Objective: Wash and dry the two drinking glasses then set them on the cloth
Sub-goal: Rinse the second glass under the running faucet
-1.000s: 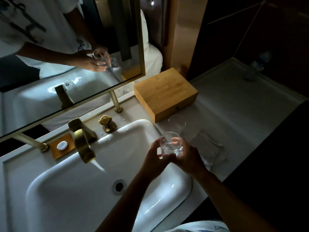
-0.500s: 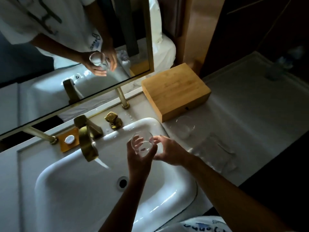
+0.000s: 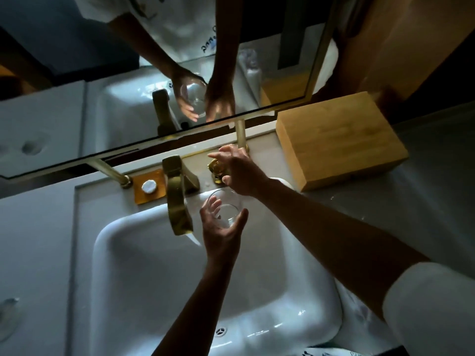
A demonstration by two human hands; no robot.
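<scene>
Dim, underexposed; glare on sink; soft blur, wide-angle edge distortion.

White sink, brass-gold faucet, clear glass, pale bamboo-grained wooden box, white sleeve.

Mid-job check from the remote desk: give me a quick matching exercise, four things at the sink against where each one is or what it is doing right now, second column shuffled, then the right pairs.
Things:
1. drinking glass
2. right hand
3. wooden box
4. round white piece

Places or states:
A. lies on a small amber tray left of the faucet
B. stands on the counter right of the basin, below the mirror's corner
C. gripped by the left hand over the basin, beside the spout
D. reaches over the brass tap handle

Pairs: 1-C, 2-D, 3-B, 4-A
</scene>
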